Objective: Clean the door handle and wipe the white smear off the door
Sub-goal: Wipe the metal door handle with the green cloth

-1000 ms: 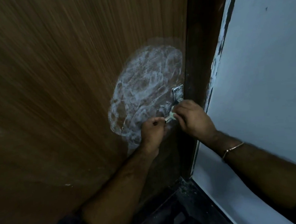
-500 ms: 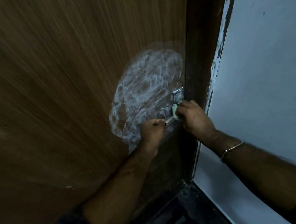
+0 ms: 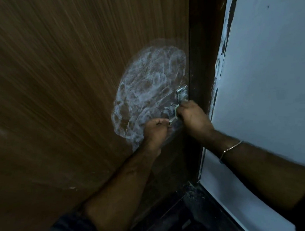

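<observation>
low on the brown door (image 3: pixel 61 107), close against its dark frame (image 3: pixel 205 75), both hands are busy at the door handle (image 3: pixel 173 119). the left hand (image 3: pixel 155 131) is curled into a closed grip around the free end of the lever. the right hand (image 3: pixel 193 117) has its fingers curled tight near the lever's root, pinching a small pale cloth (image 3: pixel 176 109) against the metal just below the handle plate (image 3: pixel 182 93).

by my reading the handle-cleaning step is in hand: one hand steadies the lever and the other rubs it. the white smear (image 3: pixel 150 90) sits on the door just left of and above the handle, a broad foamy oval, and it looks untouched by any wiping, so that half of the task is not yet done. the next move would call for finishing the lever and plate, then opening the cloth out flatter and sweeping it across the smear, probably from the outer rim inward so the foam is not spread further.

much is hard to make out. the light is dim, most of the lever is covered by the two hands, and only a sliver of cloth shows, so its size and how soiled it is cannot be told. whether the left hand also holds anything besides the lever is unclear. a thin bracelet (image 3: pixel 231 147) circles the right wrist, and the pale wall (image 3: pixel 271 71) fills the right side.
</observation>
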